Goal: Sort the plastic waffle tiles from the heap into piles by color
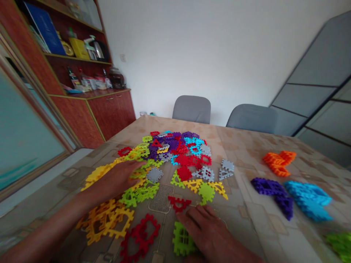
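Interlocking plastic puzzle pieces with notched edges lie in a heap (175,149) of red, purple, cyan, grey, yellow and lime on a patterned tablecloth (236,153). My left hand (116,179) rests flat with spread fingers on yellow and lime pieces at the heap's near left edge, and no piece is clearly gripped. My right hand (205,232) lies at the bottom centre, touching a lime square piece (181,239) with its outer edge. A small red piece (178,203) sits just beyond its fingertips. Joined yellow pieces (105,223) and red pieces (141,235) lie between my hands.
Joined orange (278,162), purple (270,191), cyan (308,201) and lime (340,245) assemblies stand on the table's right side. Grey chairs (192,109) are beyond the far edge. A wooden cabinet (109,113) is at left, beside a glass door (24,135).
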### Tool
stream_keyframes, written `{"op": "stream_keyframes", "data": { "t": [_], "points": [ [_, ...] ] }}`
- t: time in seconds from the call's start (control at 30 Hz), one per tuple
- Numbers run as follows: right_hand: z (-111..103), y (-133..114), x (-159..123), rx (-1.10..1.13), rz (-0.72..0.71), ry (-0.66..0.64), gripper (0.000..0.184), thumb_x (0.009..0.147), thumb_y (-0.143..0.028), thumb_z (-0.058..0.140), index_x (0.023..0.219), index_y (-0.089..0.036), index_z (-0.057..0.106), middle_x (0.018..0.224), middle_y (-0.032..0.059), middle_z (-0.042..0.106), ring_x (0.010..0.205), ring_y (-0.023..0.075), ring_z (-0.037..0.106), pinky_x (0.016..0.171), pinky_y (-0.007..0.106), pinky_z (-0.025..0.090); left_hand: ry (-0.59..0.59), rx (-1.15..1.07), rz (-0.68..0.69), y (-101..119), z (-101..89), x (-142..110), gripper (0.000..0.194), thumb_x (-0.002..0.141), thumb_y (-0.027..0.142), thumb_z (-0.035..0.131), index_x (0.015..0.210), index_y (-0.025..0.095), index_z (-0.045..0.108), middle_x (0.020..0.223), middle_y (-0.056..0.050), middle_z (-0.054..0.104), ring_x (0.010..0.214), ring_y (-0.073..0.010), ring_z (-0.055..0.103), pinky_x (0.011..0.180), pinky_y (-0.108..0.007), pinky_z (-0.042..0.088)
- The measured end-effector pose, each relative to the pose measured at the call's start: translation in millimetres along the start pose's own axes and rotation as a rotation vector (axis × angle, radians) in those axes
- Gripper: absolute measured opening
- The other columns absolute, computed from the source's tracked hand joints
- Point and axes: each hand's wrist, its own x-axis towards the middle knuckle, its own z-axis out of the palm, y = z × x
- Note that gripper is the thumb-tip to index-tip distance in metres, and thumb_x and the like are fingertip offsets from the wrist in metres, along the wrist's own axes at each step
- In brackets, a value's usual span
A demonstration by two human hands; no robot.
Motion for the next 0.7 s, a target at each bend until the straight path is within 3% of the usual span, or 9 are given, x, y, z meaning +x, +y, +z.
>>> {"op": "stream_keyframes", "data": {
  "t": [0.13, 0.3, 0.4, 0.57, 0.7],
  "points": [
    [-3, 4, -2, 0.006, -0.057, 0.026, 0.086, 0.076, -0.042, 0.085, 0.147, -0.021, 0.043, 0.131, 0.0115, 0.063, 0.115, 0.0308, 0.059, 0.102, 0.042, 0.043, 0.016, -0.023, 0.021, 6, -0.2, 2, 0.053, 0.091, 0.04, 0.055, 0.142, 0.023, 0.054, 0.128, -0.011, 0.07, 0.11, -0.0307, 0.07, 0.093, -0.04, 0.054],
    [-8, 6, -2, 0.031, -0.019, 0.016, 0.091, 0.074, -0.038, 0.086, 0.15, -0.022, 0.04, 0.131, 0.0109, 0.063, 0.115, 0.031, 0.059, 0.104, 0.042, 0.042, 0.077, -0.026, 0.04, 13, -9.3, 7, 0.032, 0.094, 0.034, 0.045, 0.109, 0.024, 0.071, 0.101, -0.007, 0.077, 0.09, -0.0287, 0.074, 0.08, -0.037, 0.056],
    [-9, 4, -2, 0.024, 0.018, 0.007, 0.092, 0.073, -0.036, 0.086, 0.151, -0.023, 0.038, 0.13, 0.0103, 0.064, 0.114, 0.031, 0.059, 0.103, 0.043, 0.042, 0.094, -0.031, 0.066, 15, -12.6, 8, 0.033, 0.096, 0.034, 0.043, 0.108, 0.022, 0.07, 0.106, -0.01, 0.076, 0.094, -0.03, 0.072, 0.084, -0.04, 0.055],
    [-1, 1, 0, -0.012, -0.054, 0.036, 0.079, 0.08, -0.048, 0.08, 0.145, -0.02, 0.046, 0.126, 0.0117, 0.065, 0.112, 0.0306, 0.06, 0.099, 0.042, 0.045, -0.001, -0.07, 0.184, 30, -8.9, 0, 0.026, 0.092, 0.039, 0.061, 0.115, 0.031, 0.07, 0.118, -0.003, 0.072, 0.109, -0.0262, 0.068, 0.096, -0.036, 0.051],
    [-11, 0, -2, 0.024, -0.058, 0.055, 0.072, 0.085, -0.049, 0.075, 0.145, -0.022, 0.047, 0.126, 0.0093, 0.066, 0.112, 0.0282, 0.06, 0.101, 0.041, 0.044, -0.082, -0.07, 0.23, 40, -2.6, -8, 0.038, 0.082, 0.037, 0.077, 0.119, 0.032, 0.068, 0.123, -0.003, 0.07, 0.111, -0.0281, 0.066, 0.097, -0.037, 0.052]
  ]
}}
